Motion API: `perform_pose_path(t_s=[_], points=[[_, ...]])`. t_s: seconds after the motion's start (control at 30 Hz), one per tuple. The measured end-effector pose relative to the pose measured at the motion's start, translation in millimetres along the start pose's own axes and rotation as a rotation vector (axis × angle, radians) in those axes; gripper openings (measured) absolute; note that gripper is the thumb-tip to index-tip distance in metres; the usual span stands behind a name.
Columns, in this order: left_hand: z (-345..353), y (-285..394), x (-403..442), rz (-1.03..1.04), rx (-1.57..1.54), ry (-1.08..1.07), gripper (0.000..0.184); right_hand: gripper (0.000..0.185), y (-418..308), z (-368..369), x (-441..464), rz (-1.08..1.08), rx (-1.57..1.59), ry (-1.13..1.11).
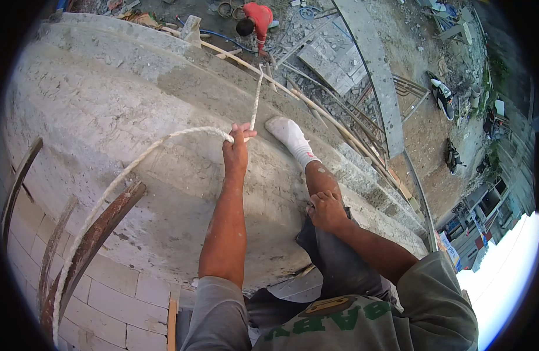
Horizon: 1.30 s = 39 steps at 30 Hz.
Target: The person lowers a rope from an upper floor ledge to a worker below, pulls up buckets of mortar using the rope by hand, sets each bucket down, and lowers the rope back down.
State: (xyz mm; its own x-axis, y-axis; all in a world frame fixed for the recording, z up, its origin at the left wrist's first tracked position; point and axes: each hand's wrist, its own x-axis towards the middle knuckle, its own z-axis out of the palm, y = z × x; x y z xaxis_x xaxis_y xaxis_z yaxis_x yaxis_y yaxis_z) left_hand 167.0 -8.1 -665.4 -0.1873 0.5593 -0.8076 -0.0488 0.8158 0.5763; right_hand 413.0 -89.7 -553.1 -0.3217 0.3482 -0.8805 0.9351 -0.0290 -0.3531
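A pale twisted rope [164, 140] runs through my left hand [237, 146], whose fingers are closed round it above the concrete ledge [187, 175]. From this hand one length goes up over the far edge; the other arcs left and down past a curved, rusty-looking bar [105, 225]. My right hand [326, 212] rests on my bent leg at the edge of the dark trouser leg [345, 257], its fingers curled in. Whatever these fingers grip, if anything, is hidden. My foot in a white sock [291, 136] stands on the ledge, close to the rope.
Far below, a person in red [259, 23] bends over near the rope's line. Bamboo poles [333, 131] run along the ledge's outer edge. Pale block masonry [108, 295] lies at lower left. Motorcycles [442, 96] and rubble are on the ground below.
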Motion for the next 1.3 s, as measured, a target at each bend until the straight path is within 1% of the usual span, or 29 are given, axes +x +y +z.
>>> perform_pose_path(t_s=[0.3,0.4,0.8,0.9,1.07,1.13,1.2,1.3], points=[[2,7,6,-0.035,0.023,0.030,0.066,0.031,1,0,-1,0.000,0.000,-0.018],[9,3,7,-0.017,-0.002,0.050,0.062,0.031,1,-2,1,-0.001,-0.001,-0.022],[18,15,10,-0.035,0.084,0.007,0.064,0.029,3,2,4,-0.010,-0.007,-0.018],[23,23,4,-0.054,0.148,-0.046,0.068,0.029,2,2,4,-0.012,-0.005,-0.029],[57,46,-22,-0.144,-0.042,-0.134,0.071,0.029,0,0,4,-0.016,-0.014,-0.041],[73,54,-40,-0.224,-0.046,-0.233,0.072,0.029,-3,-4,4,-0.007,-0.017,-0.024],[85,71,-61,-0.295,-0.043,-0.304,0.070,0.029,-2,-2,4,-0.006,-0.011,-0.032],[88,80,-81,-0.240,-0.049,-0.370,0.070,0.029,-2,-2,4,-0.004,-0.022,-0.039]])
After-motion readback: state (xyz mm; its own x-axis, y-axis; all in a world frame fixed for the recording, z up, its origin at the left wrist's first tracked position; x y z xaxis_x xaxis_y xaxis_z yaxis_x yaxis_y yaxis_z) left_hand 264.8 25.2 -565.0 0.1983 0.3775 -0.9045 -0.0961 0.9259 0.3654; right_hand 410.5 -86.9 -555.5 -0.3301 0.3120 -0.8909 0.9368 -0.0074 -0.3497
